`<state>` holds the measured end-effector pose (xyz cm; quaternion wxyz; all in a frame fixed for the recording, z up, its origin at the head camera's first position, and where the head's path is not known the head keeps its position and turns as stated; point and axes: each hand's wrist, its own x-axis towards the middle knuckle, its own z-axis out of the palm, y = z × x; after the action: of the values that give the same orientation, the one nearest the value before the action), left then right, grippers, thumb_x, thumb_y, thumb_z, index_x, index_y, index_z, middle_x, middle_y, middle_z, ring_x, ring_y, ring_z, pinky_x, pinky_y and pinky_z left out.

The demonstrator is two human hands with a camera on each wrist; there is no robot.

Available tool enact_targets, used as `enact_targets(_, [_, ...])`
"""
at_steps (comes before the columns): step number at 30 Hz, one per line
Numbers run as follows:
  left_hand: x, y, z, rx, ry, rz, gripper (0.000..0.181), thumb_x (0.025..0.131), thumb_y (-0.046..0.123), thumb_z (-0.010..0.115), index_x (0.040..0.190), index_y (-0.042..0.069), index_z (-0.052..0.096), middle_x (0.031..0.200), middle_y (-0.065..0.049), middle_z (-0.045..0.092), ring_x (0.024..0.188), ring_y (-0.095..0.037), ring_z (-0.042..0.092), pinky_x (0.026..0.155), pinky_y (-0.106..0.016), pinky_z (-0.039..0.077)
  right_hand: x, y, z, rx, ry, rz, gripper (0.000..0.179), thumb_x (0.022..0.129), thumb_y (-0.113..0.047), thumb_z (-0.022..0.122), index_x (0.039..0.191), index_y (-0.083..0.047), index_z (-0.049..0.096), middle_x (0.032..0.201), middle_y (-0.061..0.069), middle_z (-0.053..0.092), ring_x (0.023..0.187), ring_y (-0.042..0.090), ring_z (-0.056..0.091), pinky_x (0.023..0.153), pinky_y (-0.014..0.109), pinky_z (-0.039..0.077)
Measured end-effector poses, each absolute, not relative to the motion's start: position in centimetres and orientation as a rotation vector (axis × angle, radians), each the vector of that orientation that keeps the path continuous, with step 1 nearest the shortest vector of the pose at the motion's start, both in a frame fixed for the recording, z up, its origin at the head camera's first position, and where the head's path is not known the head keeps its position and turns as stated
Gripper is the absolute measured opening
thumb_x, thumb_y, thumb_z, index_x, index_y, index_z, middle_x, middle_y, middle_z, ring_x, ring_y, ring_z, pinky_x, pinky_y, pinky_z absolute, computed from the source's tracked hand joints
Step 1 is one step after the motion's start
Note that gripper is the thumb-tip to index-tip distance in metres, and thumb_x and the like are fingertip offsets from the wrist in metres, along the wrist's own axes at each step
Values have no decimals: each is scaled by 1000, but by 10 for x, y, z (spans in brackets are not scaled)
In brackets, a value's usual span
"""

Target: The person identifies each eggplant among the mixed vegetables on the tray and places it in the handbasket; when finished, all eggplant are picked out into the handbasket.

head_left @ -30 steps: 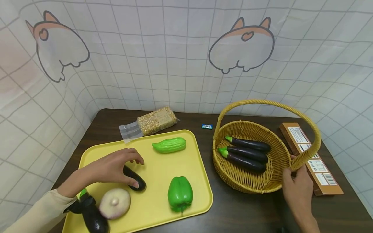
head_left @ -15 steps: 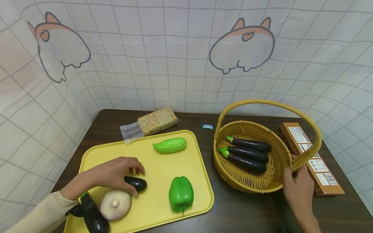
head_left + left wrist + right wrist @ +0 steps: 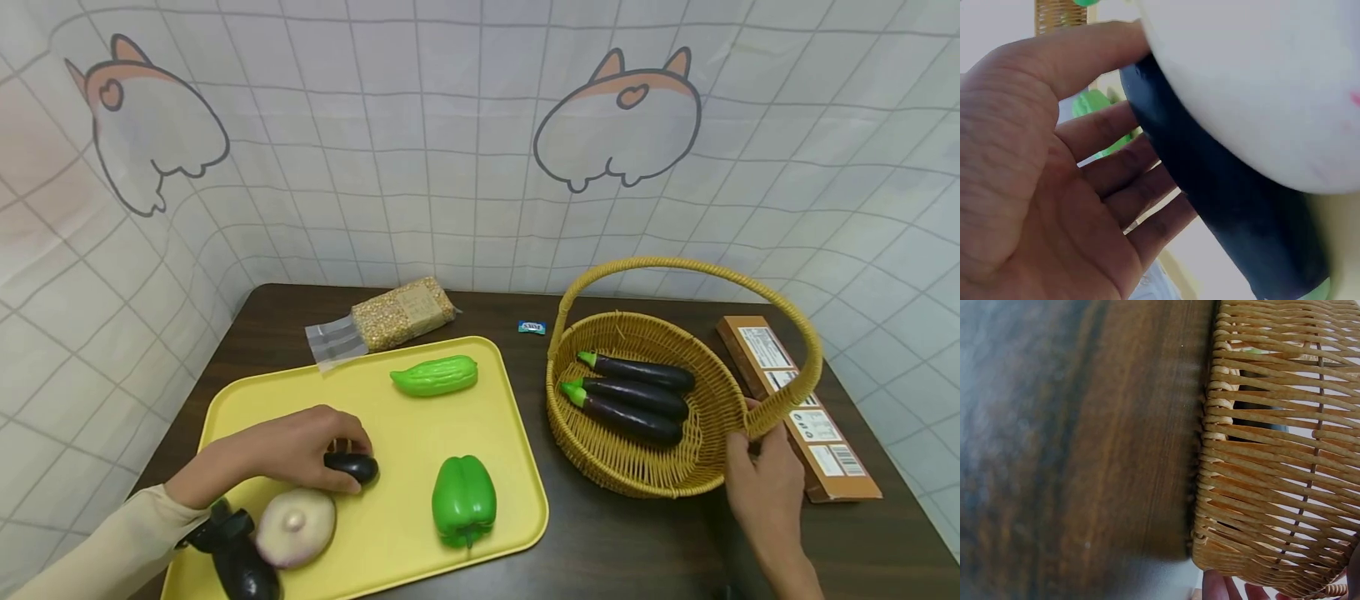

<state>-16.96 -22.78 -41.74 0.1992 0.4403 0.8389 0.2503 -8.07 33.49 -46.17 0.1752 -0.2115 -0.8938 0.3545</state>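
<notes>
On the yellow tray, my left hand holds a dark eggplant between thumb and fingers. The left wrist view shows the thumb on one side of that eggplant and the fingertips on the other. Beside it lies a round whitish vegetable. A second, larger eggplant is under my left wrist, partly cut off by the frame. At the right, my right hand grips the rim of a wicker basket at the foot of its handle. Three slim eggplants lie inside it.
A green bell pepper and a green bitter melon lie on the tray. Behind it is a bag of grains, with a small blue packet to the right. An orange-brown box lies beyond the basket.
My left hand has lowered onto the eggplant on the tray, and its fingers have closed round it. That eggplant has turned slightly. My right hand and the basket have stayed put.
</notes>
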Motion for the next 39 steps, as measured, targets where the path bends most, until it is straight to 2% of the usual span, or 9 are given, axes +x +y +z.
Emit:
enact_targets(6, [-170,-225,-415,1197,2411,682,27,98,35,79,113,17,67,94,12,63,79,-9,59,73,-29,48,-81,334,-461,-594,-2532,989,49,105,-15,44,152,-4,50,118,26,64,87,35,57,65,44,41])
enact_targets(12, [-167,-223,-418,1134,2407,756,31,105,35,70,123,16,53,97,9,61,79,-10,57,73,-29,47,-80,334,-460,-583,-2531,1003,48,106,-15,45,152,-4,50,118,26,65,86,34,58,60,36,41])
enact_targets(16, [-165,-220,-419,1103,2447,774,31,108,38,65,126,18,50,95,8,59,78,-7,55,72,-29,47,-80,334,-460,-580,-2529,1007,48,106,-16,45,152,-4,51,118,26,65,86,34,59,60,35,41])
enact_targets(24, [-160,-206,-411,1075,2589,756,34,108,48,60,130,24,51,90,9,57,74,-7,55,68,-30,47,-79,333,-461,-577,-2512,1036,49,106,-14,45,154,-4,49,124,29,65,95,38,65,54,28,43])
enact_targets(28, [-159,-202,-410,1094,2613,740,33,107,50,61,127,26,53,90,11,58,75,-6,56,68,-30,48,-79,333,-461,-576,-2517,1034,48,106,-15,45,153,-3,49,125,29,64,98,41,65,59,33,45])
enact_targets(35, [-154,-193,-406,1121,2628,726,35,106,53,62,127,25,55,92,12,58,77,-5,57,68,-29,49,-80,334,-462,-571,-2517,1026,49,106,-14,45,153,-5,49,121,28,66,92,36,65,55,25,43])
enact_targets(39, [-151,-180,-402,1230,2645,715,37,105,53,63,129,24,59,98,15,60,79,-3,58,70,-28,50,-80,334,-462,-575,-2523,1014,48,106,-14,46,153,-4,50,121,28,66,94,39,65,57,30,44])
